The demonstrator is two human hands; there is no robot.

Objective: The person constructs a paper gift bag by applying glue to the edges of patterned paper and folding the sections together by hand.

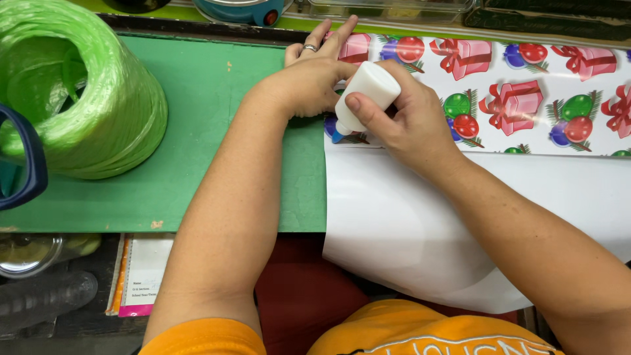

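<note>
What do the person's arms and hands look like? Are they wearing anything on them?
Both arms are bare from the short orange sleeves down to the hands. The left hand wears a silver ring on one of its fingers. The right hand shows no ring, glove or watch. The fingernails are short and unpainted.

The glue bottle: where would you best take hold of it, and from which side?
Around its wide white body, from above. The glue bottle is tilted nozzle-down onto the gift wrap, so its tip must stay free. The right hand grips it that way; the left hand lies flat on the paper.
</note>
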